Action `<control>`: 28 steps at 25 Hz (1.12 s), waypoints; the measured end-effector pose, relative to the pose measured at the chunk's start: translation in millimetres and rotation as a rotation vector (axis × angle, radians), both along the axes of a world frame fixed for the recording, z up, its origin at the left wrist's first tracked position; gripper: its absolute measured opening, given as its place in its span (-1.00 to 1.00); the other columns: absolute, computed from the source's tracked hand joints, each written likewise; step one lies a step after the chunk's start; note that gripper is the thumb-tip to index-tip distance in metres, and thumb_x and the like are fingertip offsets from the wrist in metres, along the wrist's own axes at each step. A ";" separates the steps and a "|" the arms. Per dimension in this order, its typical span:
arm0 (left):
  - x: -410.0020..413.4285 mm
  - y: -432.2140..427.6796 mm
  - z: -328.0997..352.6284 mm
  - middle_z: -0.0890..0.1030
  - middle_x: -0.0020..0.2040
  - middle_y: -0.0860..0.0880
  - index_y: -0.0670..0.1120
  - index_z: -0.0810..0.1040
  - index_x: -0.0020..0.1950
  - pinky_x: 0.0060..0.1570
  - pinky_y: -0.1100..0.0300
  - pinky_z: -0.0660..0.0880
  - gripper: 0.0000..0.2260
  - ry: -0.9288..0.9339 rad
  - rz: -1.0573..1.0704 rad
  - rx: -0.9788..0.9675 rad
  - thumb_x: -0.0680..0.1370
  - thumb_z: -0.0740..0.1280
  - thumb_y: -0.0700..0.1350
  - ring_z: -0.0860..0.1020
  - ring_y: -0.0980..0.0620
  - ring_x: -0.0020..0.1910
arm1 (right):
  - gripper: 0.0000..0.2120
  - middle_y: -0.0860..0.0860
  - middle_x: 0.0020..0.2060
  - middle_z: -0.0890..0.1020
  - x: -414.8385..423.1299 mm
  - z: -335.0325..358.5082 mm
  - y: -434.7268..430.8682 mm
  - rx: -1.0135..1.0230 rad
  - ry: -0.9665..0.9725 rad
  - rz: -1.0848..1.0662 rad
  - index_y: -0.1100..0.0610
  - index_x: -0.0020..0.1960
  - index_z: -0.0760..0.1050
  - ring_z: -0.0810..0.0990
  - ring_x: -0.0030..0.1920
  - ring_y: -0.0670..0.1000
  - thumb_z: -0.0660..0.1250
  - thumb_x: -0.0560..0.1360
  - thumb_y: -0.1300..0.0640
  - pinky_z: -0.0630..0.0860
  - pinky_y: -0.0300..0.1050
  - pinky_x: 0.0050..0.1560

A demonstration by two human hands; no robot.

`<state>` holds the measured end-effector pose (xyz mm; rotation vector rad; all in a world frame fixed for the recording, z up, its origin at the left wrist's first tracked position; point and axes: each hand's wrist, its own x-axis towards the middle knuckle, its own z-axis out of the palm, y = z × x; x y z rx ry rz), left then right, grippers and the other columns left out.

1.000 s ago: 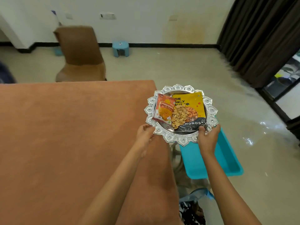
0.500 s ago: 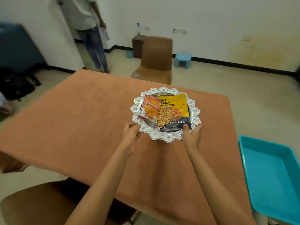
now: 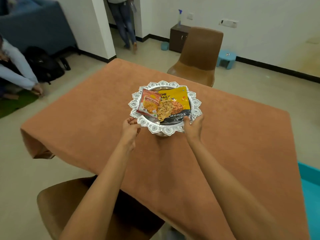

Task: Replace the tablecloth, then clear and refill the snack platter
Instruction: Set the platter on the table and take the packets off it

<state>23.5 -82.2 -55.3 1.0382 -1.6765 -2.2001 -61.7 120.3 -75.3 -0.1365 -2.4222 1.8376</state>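
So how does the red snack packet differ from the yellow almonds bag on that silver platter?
The red snack packet is smaller and sits tilted on the left; the yellow almonds bag is bigger, black along its bottom, and fills the right. The right hand has its thumb on the almonds bag; the red snack packet seems untouched. Both lie on the silver platter, against the loose seed pile.

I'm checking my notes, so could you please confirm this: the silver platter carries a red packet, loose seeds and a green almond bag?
Not quite. The head view shows the almond bag is yellow with a black bottom, not green. The rest holds: the silver platter carries the red packet, with the loose seeds between the packet and the bag.
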 end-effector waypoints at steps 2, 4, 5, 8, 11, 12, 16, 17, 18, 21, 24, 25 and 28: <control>-12.0 -13.1 0.0 0.45 -0.25 0.07 -0.10 0.41 0.04 -0.30 0.29 0.38 -0.67 -0.002 0.010 -0.025 0.43 0.23 -0.49 0.40 0.15 -0.30 | -0.34 0.28 0.26 0.42 -13.8 -3.4 -15.8 0.014 -0.005 0.003 0.39 0.36 0.13 0.43 0.26 0.21 0.28 0.45 0.02 0.39 0.16 0.26; -24.7 -26.2 0.4 0.46 -0.21 0.06 -0.13 0.40 0.15 -0.31 0.29 0.38 -0.62 -0.003 0.030 -0.044 0.43 0.22 -0.49 0.41 0.15 -0.29 | -0.37 0.30 0.27 0.40 -26.3 -10.1 -29.8 0.023 -0.029 0.022 0.42 0.36 0.12 0.42 0.28 0.21 0.31 0.50 0.08 0.36 0.14 0.29; -31.0 -31.1 0.9 0.47 -0.18 0.04 -0.14 0.40 0.17 -0.30 0.28 0.39 -0.61 -0.002 0.042 -0.050 0.43 0.22 -0.49 0.41 0.14 -0.28 | -0.39 0.31 0.27 0.39 -30.9 -11.4 -35.7 0.025 -0.045 0.031 0.43 0.36 0.11 0.41 0.29 0.22 0.32 0.52 0.12 0.35 0.15 0.30; -44.5 -40.3 -3.7 0.47 -0.15 0.02 -0.12 0.43 0.09 -0.27 0.27 0.39 -0.66 -0.015 0.074 -0.049 0.45 0.20 -0.49 0.42 0.13 -0.25 | -0.33 0.33 0.37 0.29 -39.8 -18.7 -50.0 0.036 -0.084 0.045 0.44 0.41 0.02 0.30 0.39 0.24 0.31 0.54 0.12 0.26 0.15 0.37; -46.7 -45.3 -11.1 0.49 -0.09 0.06 -0.09 0.42 0.13 -0.19 0.24 0.42 -0.69 -0.054 0.062 -0.093 0.49 0.22 -0.42 0.45 0.15 -0.19 | -0.27 0.30 0.43 0.24 -40.5 -22.2 -56.9 0.054 -0.096 0.032 0.39 0.46 -0.05 0.26 0.42 0.21 0.30 0.54 0.07 0.24 0.12 0.40; -47.1 -46.9 -12.5 0.51 -0.03 0.06 -0.11 0.40 0.22 -0.12 0.21 0.43 -0.66 -0.074 0.042 -0.123 0.49 0.24 -0.38 0.48 0.13 -0.13 | -0.25 0.29 0.43 0.24 -41.1 -22.2 -56.7 0.057 -0.104 0.037 0.37 0.46 -0.05 0.27 0.42 0.20 0.31 0.54 0.05 0.25 0.12 0.40; -55.0 -47.1 -7.8 0.36 0.37 -0.10 -0.17 0.27 0.43 0.36 0.02 0.27 -0.46 -0.222 0.017 -0.679 0.47 0.31 -0.28 0.34 -0.08 0.34 | -0.23 0.15 0.39 0.32 -38.4 -15.9 -43.9 0.077 -0.111 0.060 0.29 0.46 -0.01 0.33 0.36 0.11 0.35 0.51 -0.03 0.27 -0.06 0.35; -60.7 -44.8 -2.7 0.35 0.39 -0.13 -0.19 0.28 0.43 0.39 -0.01 0.22 -0.48 -0.196 0.012 -0.805 0.49 0.31 -0.24 0.30 -0.11 0.37 | -0.22 0.16 0.38 0.31 -38.0 -9.9 -41.8 0.161 -0.068 0.015 0.28 0.46 0.01 0.30 0.36 0.13 0.34 0.50 -0.08 0.25 -0.06 0.34; -67.7 -42.7 2.5 0.37 0.37 -0.15 -0.20 0.30 0.42 0.39 -0.01 0.20 -0.51 -0.169 0.000 -0.887 0.52 0.31 -0.17 0.29 -0.13 0.37 | -0.21 0.19 0.38 0.30 -38.6 -4.8 -40.6 0.284 -0.007 -0.046 0.28 0.47 0.04 0.28 0.37 0.17 0.30 0.50 -0.16 0.21 -0.01 0.35; -93.2 -39.3 13.2 0.41 0.33 -0.18 -0.20 0.33 0.40 0.30 -0.03 0.26 -0.44 -0.263 -0.119 -1.020 0.53 0.31 0.10 0.31 -0.19 0.34 | -0.22 0.20 0.20 0.40 -47.0 11.2 -46.9 0.599 0.054 -0.103 0.24 0.31 0.28 0.37 0.19 0.20 0.10 0.44 -0.41 0.29 0.07 0.16; -106.4 -37.8 11.3 0.41 0.26 -0.20 -0.20 0.39 0.30 0.23 -0.05 0.30 -0.46 -0.364 -0.189 -1.115 0.49 0.35 0.15 0.35 -0.21 0.27 | -0.21 0.16 0.13 0.38 -55.0 14.7 -56.0 0.817 -0.063 -0.036 0.27 0.22 0.29 0.39 0.10 0.18 0.25 0.37 -0.41 0.33 0.04 0.08; -107.8 -37.6 10.0 0.41 0.25 -0.20 -0.19 0.42 0.27 0.22 -0.04 0.30 -0.50 -0.375 -0.182 -1.134 0.49 0.37 0.12 0.36 -0.22 0.25 | -0.24 0.16 0.14 0.38 -56.3 15.0 -57.6 0.856 -0.077 -0.030 0.27 0.22 0.28 0.39 0.12 0.18 0.32 0.38 -0.34 0.34 0.04 0.10; -109.6 -39.3 6.2 0.45 0.21 -0.21 -0.18 0.45 0.20 0.21 -0.03 0.30 -0.64 -0.393 -0.138 -1.145 0.50 0.39 -0.03 0.39 -0.23 0.22 | -0.37 0.16 0.15 0.39 -61.9 17.3 -60.1 0.876 -0.088 -0.051 0.25 0.20 0.31 0.38 0.14 0.17 0.41 0.40 -0.19 0.32 0.03 0.12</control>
